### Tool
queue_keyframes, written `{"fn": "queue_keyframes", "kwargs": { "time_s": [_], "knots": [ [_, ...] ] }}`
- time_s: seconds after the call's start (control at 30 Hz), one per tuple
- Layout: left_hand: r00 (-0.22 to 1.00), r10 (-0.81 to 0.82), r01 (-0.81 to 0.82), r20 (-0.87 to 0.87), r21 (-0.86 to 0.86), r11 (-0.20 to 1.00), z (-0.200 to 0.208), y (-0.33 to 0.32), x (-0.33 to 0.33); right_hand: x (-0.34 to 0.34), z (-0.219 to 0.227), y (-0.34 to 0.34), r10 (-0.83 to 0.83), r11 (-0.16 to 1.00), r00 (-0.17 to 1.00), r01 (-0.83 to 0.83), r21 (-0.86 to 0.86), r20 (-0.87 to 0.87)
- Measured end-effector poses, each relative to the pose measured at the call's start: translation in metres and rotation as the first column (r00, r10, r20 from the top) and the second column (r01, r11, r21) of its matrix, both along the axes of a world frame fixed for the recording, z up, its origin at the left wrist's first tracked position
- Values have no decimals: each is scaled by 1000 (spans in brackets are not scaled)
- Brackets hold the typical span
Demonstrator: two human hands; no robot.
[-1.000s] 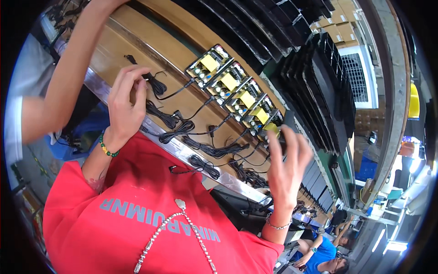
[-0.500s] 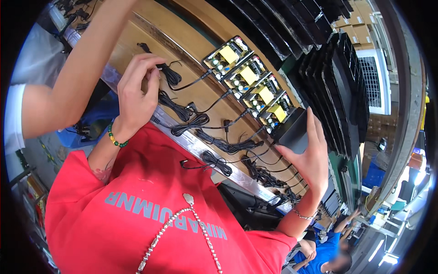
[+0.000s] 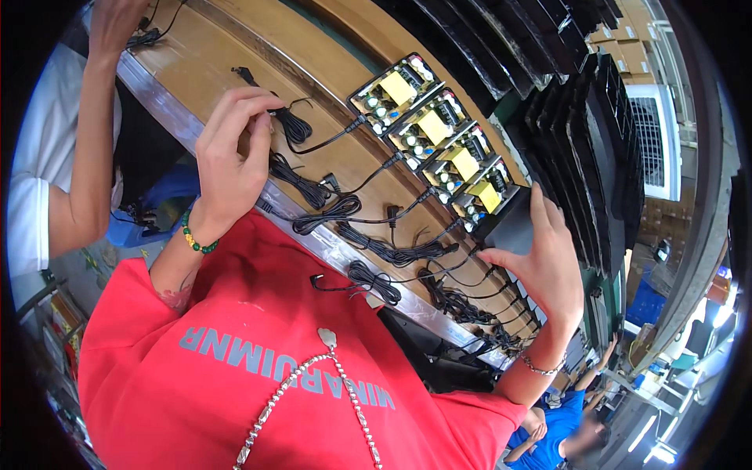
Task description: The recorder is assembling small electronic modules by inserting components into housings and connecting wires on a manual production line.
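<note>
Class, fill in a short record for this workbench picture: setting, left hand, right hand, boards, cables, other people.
Setting: wooden bench with a metal front edge
Left hand: fingers pinching a coiled black cable
Right hand: open, against a black case
Boards: four in a row, yellow parts on top, wired
Cables: black bundles along the edge
Others: a co-worker's arm at left

- The black case (image 3: 513, 227) is largely covered by the right hand (image 3: 544, 262), so its full shape cannot be made out.
- The fingertips of the left hand (image 3: 231, 153) are hidden where they meet a bundled black cable (image 3: 291, 125); whether it is gripped cannot be told.
- A co-worker's hand (image 3: 113, 23) is cut off by the top edge.
- A person in blue (image 3: 560, 439) is blurred at the lower rim.
</note>
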State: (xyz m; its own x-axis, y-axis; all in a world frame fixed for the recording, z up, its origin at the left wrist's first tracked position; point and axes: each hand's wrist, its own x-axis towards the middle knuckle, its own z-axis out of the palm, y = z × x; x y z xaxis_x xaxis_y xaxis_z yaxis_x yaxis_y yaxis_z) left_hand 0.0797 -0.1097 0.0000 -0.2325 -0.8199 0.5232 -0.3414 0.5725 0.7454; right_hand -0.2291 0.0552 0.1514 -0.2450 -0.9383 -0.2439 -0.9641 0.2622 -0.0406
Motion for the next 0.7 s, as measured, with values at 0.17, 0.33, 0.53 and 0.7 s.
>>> {"fn": "queue_keyframes", "kwargs": {
  "time_s": [0.17, 0.33, 0.53, 0.7],
  "knots": [
    [1000, -2, 2, 5, 25, 1000, 0, 0, -1, -9, -5, 0, 45, 999, 997, -44, -17, 60],
    [1000, -14, 14, 6, 15, 1000, 1, -5, -4, -7, -6, -2, -10, 1000, 999, 11, -26, 45],
    [1000, -8, 9, 29, -42, 999, 4, -3, -2, -7, -23, 8, 79, 976, 997, -82, -203, -25],
    [999, -35, 35, -8, -3, 999, 4, 4, -6, -59, -11, 14, -383, 574, 902, 402, -714, 201]
  ]
}}
